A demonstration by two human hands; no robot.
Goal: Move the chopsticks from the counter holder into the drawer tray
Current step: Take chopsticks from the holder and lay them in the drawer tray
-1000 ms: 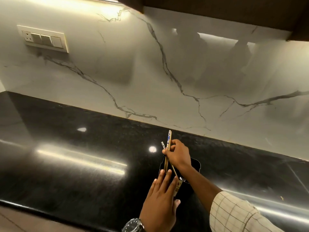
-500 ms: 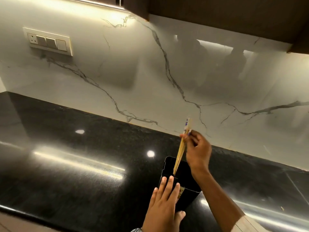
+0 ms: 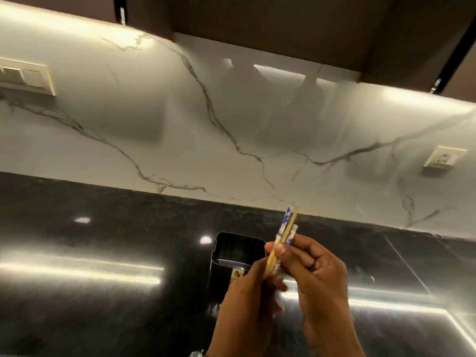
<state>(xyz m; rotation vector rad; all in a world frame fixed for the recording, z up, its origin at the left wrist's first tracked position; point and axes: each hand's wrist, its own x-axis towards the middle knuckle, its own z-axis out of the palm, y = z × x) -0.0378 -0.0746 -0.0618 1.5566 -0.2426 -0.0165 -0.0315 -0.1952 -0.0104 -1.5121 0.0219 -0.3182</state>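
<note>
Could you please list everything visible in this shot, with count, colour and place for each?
chopsticks: a few, tan with blue-white ends, held above the holder
holder: one, black, on the counter
counter: one, glossy black, across the foreground
wall: one, white marble, behind the counter
switch plates: two, cream, on the wall
cabinets: dark brown, overhead
left hand: on the chopsticks' lower part
right hand: gripping the chopsticks

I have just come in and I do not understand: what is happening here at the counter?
A person holds a bundle of chopsticks in both hands, the right hand near the top and the left hand lower down. The chopsticks are out of the black holder on the dark counter. No drawer is in view.
</note>
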